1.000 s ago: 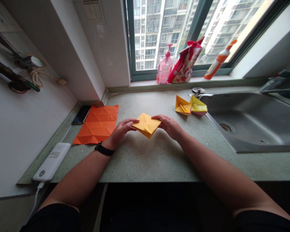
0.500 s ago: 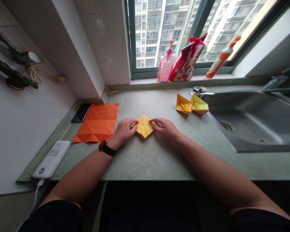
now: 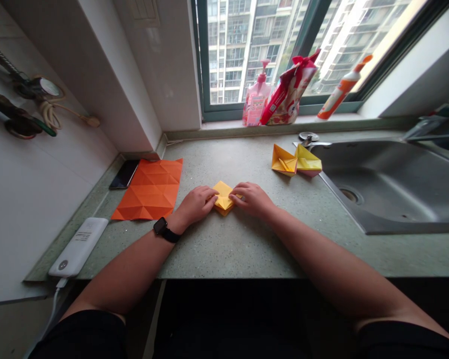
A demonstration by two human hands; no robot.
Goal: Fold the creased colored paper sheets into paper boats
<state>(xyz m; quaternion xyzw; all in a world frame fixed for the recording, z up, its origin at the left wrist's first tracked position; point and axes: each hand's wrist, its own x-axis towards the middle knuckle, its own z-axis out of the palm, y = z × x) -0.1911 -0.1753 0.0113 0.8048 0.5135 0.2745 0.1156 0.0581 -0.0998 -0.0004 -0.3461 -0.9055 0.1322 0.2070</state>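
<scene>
A small folded yellow origami paper lies on the countertop in front of me, roughly diamond-shaped with its lower layers standing slightly apart. My left hand grips its left corner between thumb and fingers; a black watch is on that wrist. At the opposite corner, my right hand pinches the paper in the same way. The fingers cover both side corners. Left of my hands, a creased orange paper sheet lies flat. Two folded paper boats, one orange-yellow and one yellow-green, stand beyond my right hand.
A phone touches the orange sheet's left side. A white power bank with a cable lies at the counter's left edge. The metal sink is at right. A pink pump bottle, red bag and orange-white bottle line the windowsill.
Both hands have come closer together on the yellow paper. Its top layer now bends and buckles at the middle, where before it lay flatter and wider.
</scene>
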